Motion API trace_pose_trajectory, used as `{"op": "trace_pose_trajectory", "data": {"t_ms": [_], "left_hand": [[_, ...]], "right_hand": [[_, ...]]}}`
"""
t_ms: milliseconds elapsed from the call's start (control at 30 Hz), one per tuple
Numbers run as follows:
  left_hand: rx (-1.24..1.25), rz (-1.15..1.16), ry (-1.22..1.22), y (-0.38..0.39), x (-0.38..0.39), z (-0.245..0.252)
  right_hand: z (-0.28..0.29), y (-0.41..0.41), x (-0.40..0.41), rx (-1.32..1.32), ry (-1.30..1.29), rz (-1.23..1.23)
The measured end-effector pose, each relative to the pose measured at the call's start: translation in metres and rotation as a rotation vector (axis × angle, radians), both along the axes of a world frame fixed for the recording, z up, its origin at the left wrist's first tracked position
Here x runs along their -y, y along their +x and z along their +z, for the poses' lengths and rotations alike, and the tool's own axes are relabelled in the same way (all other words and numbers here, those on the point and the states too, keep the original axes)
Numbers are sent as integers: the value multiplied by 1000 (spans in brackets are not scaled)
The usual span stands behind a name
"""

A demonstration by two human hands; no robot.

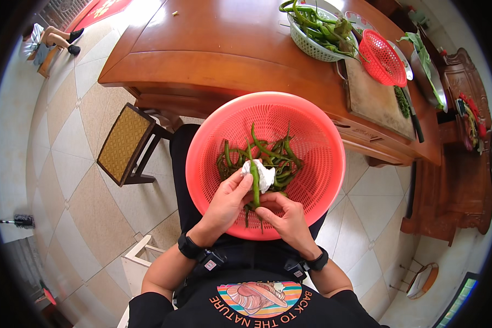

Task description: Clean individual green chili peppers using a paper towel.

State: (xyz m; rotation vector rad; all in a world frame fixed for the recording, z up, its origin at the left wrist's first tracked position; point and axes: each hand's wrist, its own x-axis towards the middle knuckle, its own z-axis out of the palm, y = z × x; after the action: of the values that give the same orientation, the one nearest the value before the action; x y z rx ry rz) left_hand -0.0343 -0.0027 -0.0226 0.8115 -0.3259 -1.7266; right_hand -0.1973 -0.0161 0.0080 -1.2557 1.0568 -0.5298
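Note:
A large pink plastic colander rests on my lap with many long green chili peppers in its bottom. Over it, my left hand pinches one green chili pepper between thumb and fingers. A crumpled white cloth or tissue lies behind this pepper, against the left fingers. My right hand has its thumb and fingertips at the pepper's lower end. The left fingers are partly hidden behind the cloth and the pepper.
Beyond the colander stands a wooden table. It bears a pale green basket of peppers, a small red basket, a cutting board, a knife and a metal bowl. A stool stands left; a person sits farther off.

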Motion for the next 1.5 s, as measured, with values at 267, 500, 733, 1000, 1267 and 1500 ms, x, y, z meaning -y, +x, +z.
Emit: {"op": "trace_pose_trajectory", "data": {"t_ms": [267,500,733,1000,1267,1500], "left_hand": [[181,-198,-18,-5,-4,-4],[119,-266,22,-4,-7,-8],[478,-253,-185,-9,-5,2],[339,-294,-96,-14,-5,5],[373,-282,-177,-19,-9,-7],[434,-421,-155,-12,-9,8]], "right_hand": [[9,-8,46,-126,-319,-167],[-4,-10,51,69,-43,-121],[-8,-3,45,25,-153,-186],[-6,10,38,-159,-376,-286],[-8,14,38,-241,-530,-258],[-4,3,49,-176,-368,-339]]}}
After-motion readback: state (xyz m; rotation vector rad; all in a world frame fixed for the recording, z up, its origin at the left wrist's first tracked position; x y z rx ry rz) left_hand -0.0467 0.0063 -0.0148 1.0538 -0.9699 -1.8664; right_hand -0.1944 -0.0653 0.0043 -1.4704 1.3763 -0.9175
